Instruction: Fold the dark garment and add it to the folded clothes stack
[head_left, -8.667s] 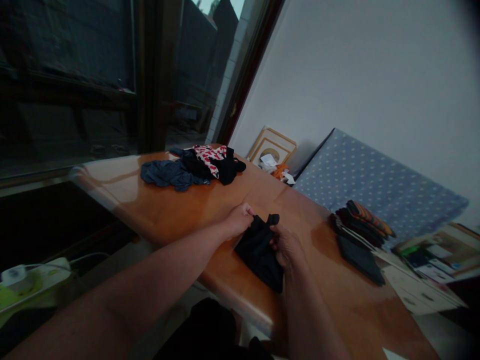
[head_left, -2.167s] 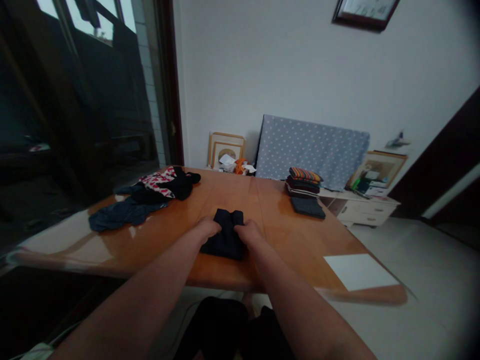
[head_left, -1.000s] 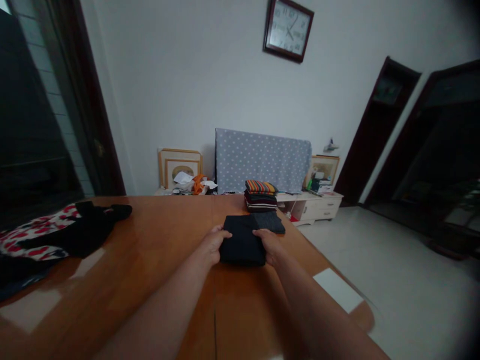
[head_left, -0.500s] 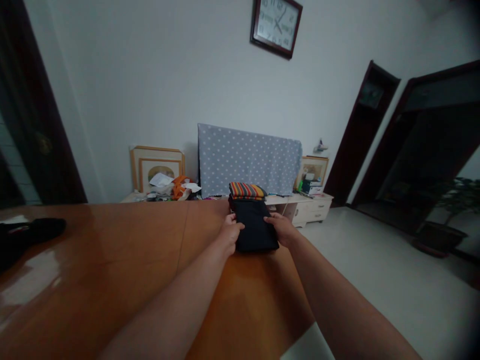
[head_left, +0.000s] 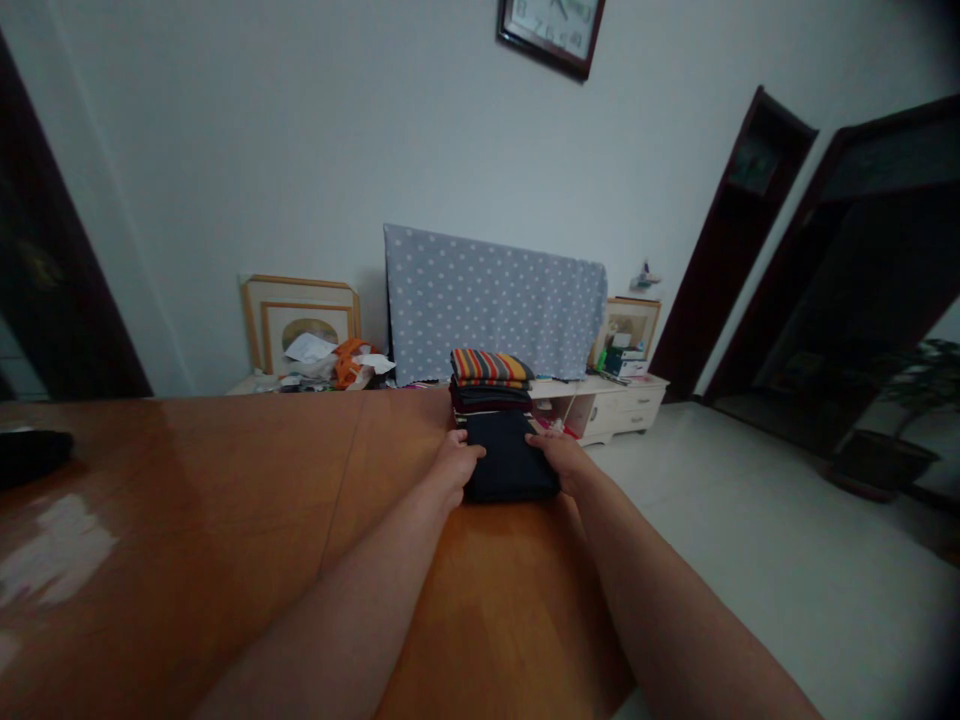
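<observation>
A folded dark navy garment lies flat, low over the table in front of me. My left hand grips its left edge, thumb on top and the other fingers partly hidden at the side. On the opposite edge, my right hand holds it the same way. Just behind the garment stands a pile of folded dark clothes, topped by a folded striped cloth in orange, red and grey. Whether the garment rests fully on the wood cannot be made out.
The brown wooden table ends close to my right arm. A black cloth item lies at its far left. Beyond stand a white cabinet, a panel under a dotted grey cloth, and a potted plant on the floor.
The navy garment now sits lower and flatter, so more of the dark pile shows behind it. Both hands keep their hold. My view has tipped slightly down.
</observation>
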